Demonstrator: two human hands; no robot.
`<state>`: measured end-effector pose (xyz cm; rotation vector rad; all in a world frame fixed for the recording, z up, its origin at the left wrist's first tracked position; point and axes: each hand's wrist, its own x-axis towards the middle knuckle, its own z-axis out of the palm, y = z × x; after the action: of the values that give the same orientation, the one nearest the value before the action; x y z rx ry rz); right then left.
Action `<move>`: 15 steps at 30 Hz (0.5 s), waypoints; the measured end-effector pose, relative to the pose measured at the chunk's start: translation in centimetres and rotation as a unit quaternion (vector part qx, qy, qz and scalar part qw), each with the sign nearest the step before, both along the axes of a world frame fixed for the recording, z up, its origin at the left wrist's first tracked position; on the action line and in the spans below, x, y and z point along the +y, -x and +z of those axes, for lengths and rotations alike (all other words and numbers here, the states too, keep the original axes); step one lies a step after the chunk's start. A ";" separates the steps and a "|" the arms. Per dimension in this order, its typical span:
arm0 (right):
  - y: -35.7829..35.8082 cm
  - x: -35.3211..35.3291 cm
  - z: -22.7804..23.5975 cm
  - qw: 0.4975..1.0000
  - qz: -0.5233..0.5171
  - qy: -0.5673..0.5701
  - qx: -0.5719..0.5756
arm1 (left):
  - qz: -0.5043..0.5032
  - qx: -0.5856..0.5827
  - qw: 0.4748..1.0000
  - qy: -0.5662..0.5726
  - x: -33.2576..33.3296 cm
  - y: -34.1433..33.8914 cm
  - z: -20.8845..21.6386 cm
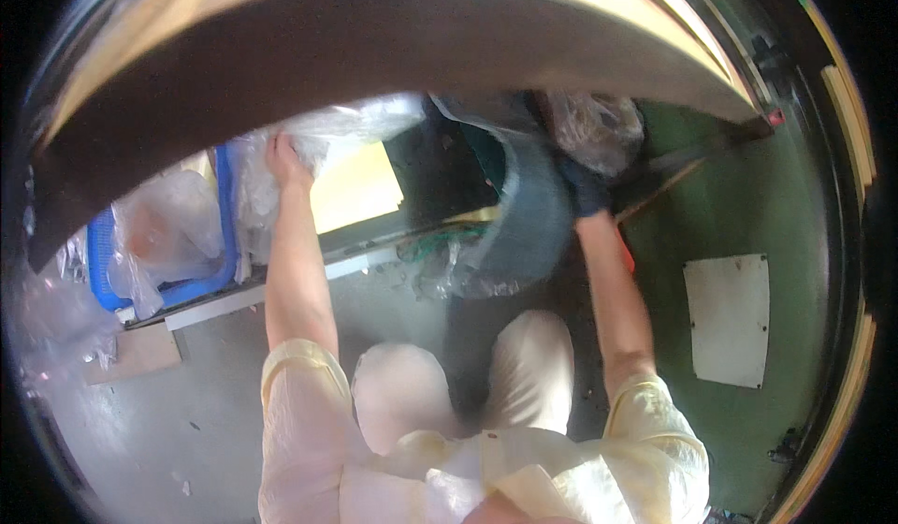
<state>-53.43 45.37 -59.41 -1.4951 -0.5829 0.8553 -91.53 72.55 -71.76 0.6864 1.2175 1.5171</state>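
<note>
Beneath the overhanging table, my left hand [286,162] reaches in, its fingers closed on clear plastic bags [351,122]. Just right of that hand, yellow sheets [360,187] lie on a dark shelf. My right hand [585,195] is in shadow and looks dark, as if gloved; its fingers are hidden. It is beside a crumpled clear plastic bundle [599,133] and a grey curved sheet or bag [531,220], and I cannot tell whether it holds either.
The wide table edge [393,42] hangs over both forearms. A blue basket [227,220] with plastic bags stands at left, with more clear plastic [56,323] beyond it. Cardboard [136,354] lies on the floor [224,412]. At right, a white plate [728,320] is on a green surface.
</note>
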 end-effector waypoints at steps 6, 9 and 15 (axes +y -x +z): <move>-3.5 -8.9 -3.7 0.966 -0.083 0.203 -0.141 | -0.173 0.421 0.881 -0.133 -6.1 -2.6 3.3; -0.2 -8.5 -8.4 0.966 -0.050 0.227 -0.113 | -0.075 0.608 0.724 -0.317 -13.7 -6.1 5.6; 6.1 -10.4 -10.0 0.970 -0.014 0.241 -0.021 | -0.446 0.561 0.568 -0.404 -22.5 -12.3 8.4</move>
<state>-59.57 34.94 -69.40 -1.9598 -0.3971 0.9909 -79.23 50.06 -63.36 2.6927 0.5501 0.4920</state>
